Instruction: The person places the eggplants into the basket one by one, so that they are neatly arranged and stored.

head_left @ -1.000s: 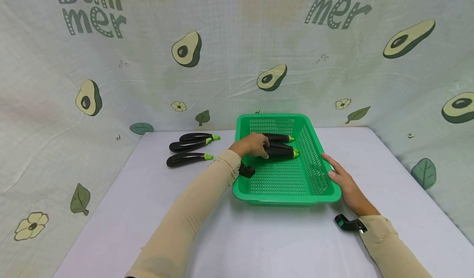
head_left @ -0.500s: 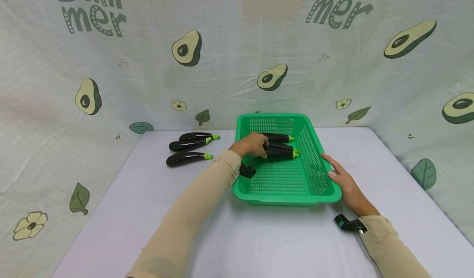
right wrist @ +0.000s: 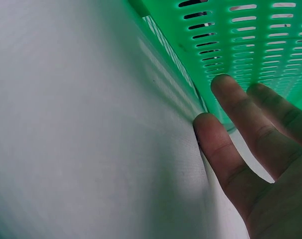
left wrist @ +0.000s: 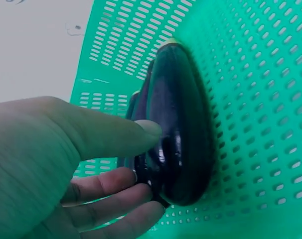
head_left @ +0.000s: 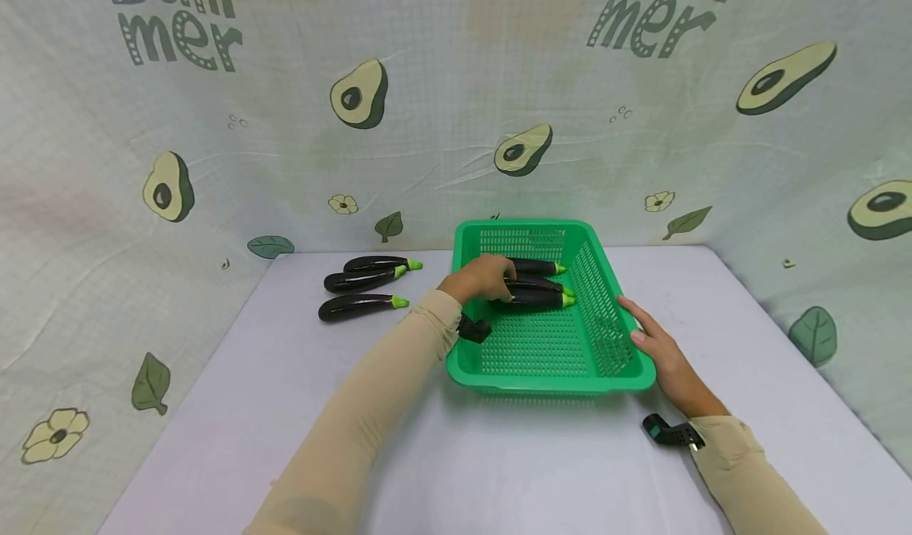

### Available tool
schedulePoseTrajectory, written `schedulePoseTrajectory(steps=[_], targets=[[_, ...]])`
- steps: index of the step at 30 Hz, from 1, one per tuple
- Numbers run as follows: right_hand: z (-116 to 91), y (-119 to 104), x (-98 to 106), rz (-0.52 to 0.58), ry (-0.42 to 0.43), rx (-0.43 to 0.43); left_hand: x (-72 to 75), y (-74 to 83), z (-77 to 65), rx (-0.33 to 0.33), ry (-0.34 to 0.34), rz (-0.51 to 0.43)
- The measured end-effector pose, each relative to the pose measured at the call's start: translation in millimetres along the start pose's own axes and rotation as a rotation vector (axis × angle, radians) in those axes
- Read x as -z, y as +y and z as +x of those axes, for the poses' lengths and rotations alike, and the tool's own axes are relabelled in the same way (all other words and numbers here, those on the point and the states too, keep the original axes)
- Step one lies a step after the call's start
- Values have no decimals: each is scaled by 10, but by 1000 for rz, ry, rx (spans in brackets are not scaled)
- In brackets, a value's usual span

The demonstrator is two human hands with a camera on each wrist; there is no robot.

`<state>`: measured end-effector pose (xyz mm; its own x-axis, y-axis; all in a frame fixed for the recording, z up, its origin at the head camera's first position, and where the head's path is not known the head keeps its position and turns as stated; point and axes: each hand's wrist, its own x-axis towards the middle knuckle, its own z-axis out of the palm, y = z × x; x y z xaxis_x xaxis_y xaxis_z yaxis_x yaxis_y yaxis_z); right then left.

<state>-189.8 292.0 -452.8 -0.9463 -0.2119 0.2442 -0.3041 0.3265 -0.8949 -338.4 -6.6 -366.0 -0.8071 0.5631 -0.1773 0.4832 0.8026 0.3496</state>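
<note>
A green plastic basket (head_left: 556,384) holds three dark eggplants lying side by side. My left hand (head_left: 484,277) reaches over its left side to their blunt ends. In the left wrist view, the thumb overlaps the nearest eggplant (left wrist: 176,119), while the relaxed fingers (left wrist: 116,206) lie by the eggplants' lower ends without wrapping round them. The front eggplant (head_left: 536,301) lies below the middle one (head_left: 541,282) and the back one (head_left: 536,266). At the basket's right side is my right hand (head_left: 670,361); its straight fingers (right wrist: 245,112) touch or nearly touch the slotted outer wall.
Left of the basket, three more eggplants lie on the white tablecloth (head_left: 271,408): a front one (head_left: 359,307), a middle one (head_left: 362,279) and a back one (head_left: 378,263). A printed cloth backdrop (head_left: 442,84) with avocados stands behind and at both sides.
The front eggplant in the basket has shifted slightly toward me, apart from the middle one. My left fingers have loosened from it. The right hand stays at the basket's side.
</note>
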Motion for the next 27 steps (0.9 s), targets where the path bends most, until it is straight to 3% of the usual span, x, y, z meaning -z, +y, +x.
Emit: schedulePoseTrajectory(steps=[3,9,13,16,19,22,27], targets=[[3,5,-6,6,-7,2,43,-66,5,-50,33,-110],[6,7,-4,-4,-1,-3,148,-205,-9,-139,92,-558],[5,10,6,-10,1,-4,158,-285,-39,-186,145,-737],[7,20,13,-13,0,-2,157,-344,-69,-230,186,-784],[6,30,11,-16,4,0,184,-398,-126,-266,221,-766],[4,31,6,-19,6,1,230,-448,-216,-284,278,-731],[3,22,6,-25,5,3,278,-569,-382,-301,368,-768]])
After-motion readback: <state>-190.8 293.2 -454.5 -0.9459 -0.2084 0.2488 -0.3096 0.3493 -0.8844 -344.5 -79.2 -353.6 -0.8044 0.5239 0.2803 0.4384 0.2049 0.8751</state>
